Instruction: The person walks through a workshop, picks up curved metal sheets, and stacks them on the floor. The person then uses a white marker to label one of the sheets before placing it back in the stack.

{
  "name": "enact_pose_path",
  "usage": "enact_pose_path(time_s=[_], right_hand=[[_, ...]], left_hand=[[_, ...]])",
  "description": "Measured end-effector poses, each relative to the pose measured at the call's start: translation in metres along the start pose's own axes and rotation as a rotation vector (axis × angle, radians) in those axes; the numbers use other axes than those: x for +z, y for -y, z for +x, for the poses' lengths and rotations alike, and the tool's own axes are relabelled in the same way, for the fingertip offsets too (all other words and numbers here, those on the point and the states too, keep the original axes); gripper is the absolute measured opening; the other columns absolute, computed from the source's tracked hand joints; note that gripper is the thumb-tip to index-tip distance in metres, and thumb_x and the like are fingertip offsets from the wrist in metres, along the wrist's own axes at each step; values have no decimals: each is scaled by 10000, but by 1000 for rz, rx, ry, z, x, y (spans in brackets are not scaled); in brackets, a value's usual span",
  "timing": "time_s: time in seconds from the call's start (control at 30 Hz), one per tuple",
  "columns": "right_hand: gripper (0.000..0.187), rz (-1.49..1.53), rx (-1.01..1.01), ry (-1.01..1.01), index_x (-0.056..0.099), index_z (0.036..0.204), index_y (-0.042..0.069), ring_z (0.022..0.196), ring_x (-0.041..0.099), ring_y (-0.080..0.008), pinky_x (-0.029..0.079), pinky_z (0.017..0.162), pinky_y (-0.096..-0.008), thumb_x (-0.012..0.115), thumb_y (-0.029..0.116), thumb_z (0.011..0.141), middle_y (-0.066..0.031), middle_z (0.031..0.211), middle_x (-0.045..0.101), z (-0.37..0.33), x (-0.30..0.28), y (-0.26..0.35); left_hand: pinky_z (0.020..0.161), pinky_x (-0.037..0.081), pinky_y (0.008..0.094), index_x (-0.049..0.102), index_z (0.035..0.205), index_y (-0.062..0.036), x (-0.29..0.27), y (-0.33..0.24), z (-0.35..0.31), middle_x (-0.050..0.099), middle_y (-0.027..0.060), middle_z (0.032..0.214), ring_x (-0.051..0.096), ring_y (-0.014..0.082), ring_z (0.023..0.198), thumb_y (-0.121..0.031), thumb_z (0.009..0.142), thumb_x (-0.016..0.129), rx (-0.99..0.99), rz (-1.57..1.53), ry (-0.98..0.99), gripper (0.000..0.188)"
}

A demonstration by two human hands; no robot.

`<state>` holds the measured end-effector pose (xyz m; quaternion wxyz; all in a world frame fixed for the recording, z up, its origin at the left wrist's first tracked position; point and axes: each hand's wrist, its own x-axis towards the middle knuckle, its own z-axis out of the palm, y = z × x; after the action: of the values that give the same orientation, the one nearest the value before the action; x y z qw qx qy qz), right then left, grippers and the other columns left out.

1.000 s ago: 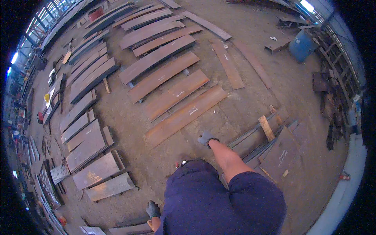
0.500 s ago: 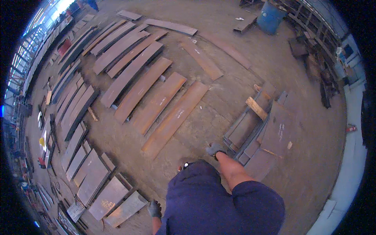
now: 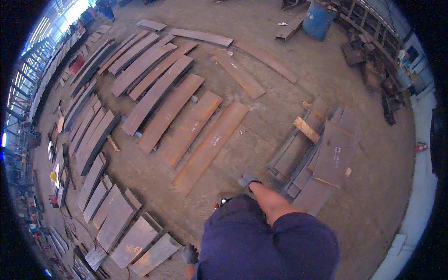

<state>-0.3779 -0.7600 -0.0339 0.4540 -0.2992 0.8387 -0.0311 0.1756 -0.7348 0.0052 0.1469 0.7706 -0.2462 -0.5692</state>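
Observation:
My right hand point(image 3: 250, 180), in a grey glove, hangs over the floor between a long rusty steel plate point(image 3: 214, 144) and a stack of steel plates point(image 3: 336, 154) on the right. Its fingers look curled together; whatever they may hold is too small to make out. My left hand point(image 3: 190, 254), also gloved, hangs low beside the tip of a pale steel plate point(image 3: 156, 254). A small gap seems to separate it from that plate, and its fingers are too dark to read. White handwritten marks show on several plates.
More rows of steel plates point(image 3: 158, 95) stretch away to the left and far side. A short wooden block point(image 3: 306, 130) lies across the right-hand stack. Far right stand a blue drum point(image 3: 318, 21) and scrap metal point(image 3: 373, 74). Bare concrete floor point(image 3: 261, 121) runs between the rows.
The view has shifted slightly, so most plates at the left and middle sit a little lower. My right hand has swung slightly left; my left hand has moved a little right and down.

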Motion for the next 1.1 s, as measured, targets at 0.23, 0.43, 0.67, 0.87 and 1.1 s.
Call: enact_pose_path(time_s=[0.23, 0.43, 0.67, 0.87, 1.1], right_hand=[[588, 12, -26, 129, 658, 1337, 146, 1218, 632, -374, 494, 1042, -459, 627, 381, 799, -176, 1353, 643, 2, -30, 63], [540, -24, -114, 64, 685, 1283, 135, 1209, 635, -376, 505, 1017, -469, 610, 411, 824, -173, 1308, 670, 2, -35, 79], [509, 9, -131, -30, 734, 1117, 78, 1083, 680, -397, 532, 920, -486, 639, 465, 800, -222, 1178, 708, 13, -18, 42], [473, 30, -60, -61, 755, 1067, 78, 1054, 696, -382, 540, 899, -476, 624, 445, 799, -196, 1118, 734, 10, -10, 11], [463, -75, -55, 4, 744, 1137, 86, 1066, 696, -364, 527, 940, -465, 611, 391, 816, -185, 1152, 730, 22, 5, 1]], left_hand=[[663, 489, 427, 656, 902, -67, -15, 61, -6, 652, 94, 809, 611, 248, 748, -320, 958, 620, 47, 222, 51, 261], [682, 490, 468, 609, 842, -82, -17, 64, 25, 617, 86, 789, 607, 275, 753, -265, 881, 674, 776, 1128, 1, 198], [465, 414, 346, 596, 936, -103, 10, -21, 20, 594, 40, 795, 580, 182, 669, -211, 877, 664, 81, 93, 395, 142], [456, 389, 295, 639, 976, -92, 30, -33, -11, 576, 24, 759, 548, 136, 578, -209, 936, 584, 440, 232, 202, 136], [491, 424, 304, 662, 1028, -70, 31, -20, -25, 603, 34, 793, 588, 149, 619, -257, 921, 624, 23, 132, 71, 218]])
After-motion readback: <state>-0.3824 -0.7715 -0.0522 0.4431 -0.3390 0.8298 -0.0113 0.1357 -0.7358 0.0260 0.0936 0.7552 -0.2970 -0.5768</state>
